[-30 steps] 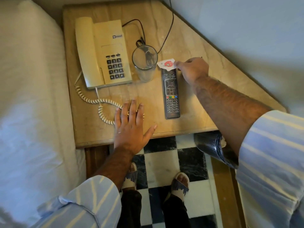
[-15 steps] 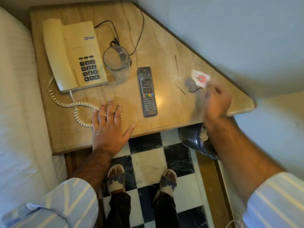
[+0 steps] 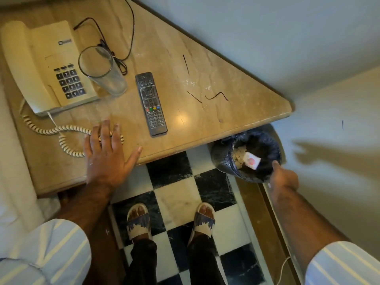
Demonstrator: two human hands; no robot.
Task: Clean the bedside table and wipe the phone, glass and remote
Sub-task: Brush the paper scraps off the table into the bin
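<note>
The bedside table (image 3: 164,48) carries a cream phone (image 3: 41,64), an empty clear glass (image 3: 102,68) beside it, and a black remote (image 3: 151,103) lying lengthwise. My left hand (image 3: 107,153) rests flat, fingers spread, on the table's front edge, over the coiled phone cord (image 3: 51,130). My right hand (image 3: 283,179) hovers at the rim of a black mesh bin (image 3: 222,159) on the floor to the right of the table. A small white wrapper with a red mark (image 3: 251,160) lies inside the bin, apart from my fingers.
Thin black strands (image 3: 216,96) and pale crumbs lie on the table's right part. A black cable (image 3: 127,27) runs behind the glass. The bed (image 3: 8,161) is at the left, walls close at the right. My sandalled feet stand on the checkered floor (image 3: 176,194).
My right hand carried the wrapper from beside the remote, across the table's right end, down to the bin and let it go. My left hand stayed put.
</note>
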